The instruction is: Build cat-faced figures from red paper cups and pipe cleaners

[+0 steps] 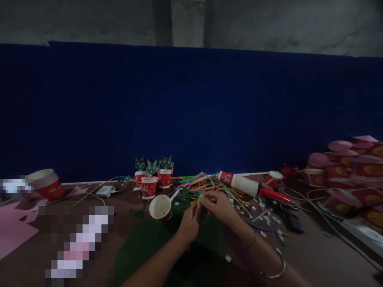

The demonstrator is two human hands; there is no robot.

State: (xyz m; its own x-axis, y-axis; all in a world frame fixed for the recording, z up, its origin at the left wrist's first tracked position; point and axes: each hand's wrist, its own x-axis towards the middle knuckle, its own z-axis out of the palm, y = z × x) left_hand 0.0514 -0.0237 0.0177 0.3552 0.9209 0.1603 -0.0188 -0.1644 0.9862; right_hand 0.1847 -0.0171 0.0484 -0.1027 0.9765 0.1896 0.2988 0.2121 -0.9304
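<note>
Close together over dark green sheet material [140, 243], my left hand [190, 225] and my right hand [220, 207] meet at a small yellow piece [200, 198]. Fingers of both hands are pinched on it; its exact kind is too small to make out. A bracelet and a bangle circle my right wrist and forearm. Left of my hands, a white-lined paper cup [160, 207] lies tilted with its mouth toward me. Just beyond my fingers are dark green cut-out scraps [187, 194] and a pile of coloured thin strips [199, 181].
Several red paper cups [149, 187] with green animal heads stand at the back. A cup stack [245, 185] lies right of the strips, near a red-handled tool [277, 196]. Another stack [48, 185] leans at left. Pink-topped red cups [341, 167] crowd the right, beside white cables [326, 215].
</note>
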